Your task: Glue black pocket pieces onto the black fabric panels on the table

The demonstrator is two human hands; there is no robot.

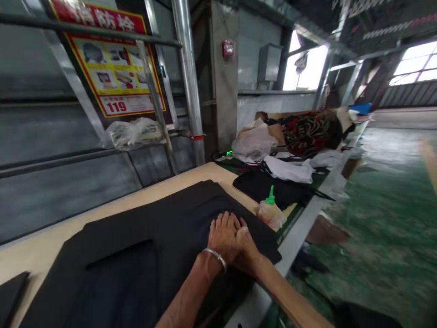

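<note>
Black matte fabric panel (112, 241) lies flat on a pale wooden tabletop (102, 200); the bare left hand (223, 237), with a silver metal bangle (215, 257), and right hand (247, 250) rest overlapping on it, grips released, near a green-capped plastic-wrapped bottle (271, 212).

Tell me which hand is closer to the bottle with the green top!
Right. The right hand is closer to the bottle, resting on the black cloth a little way from it. The left hand lies against the right hand, farther away.
</note>
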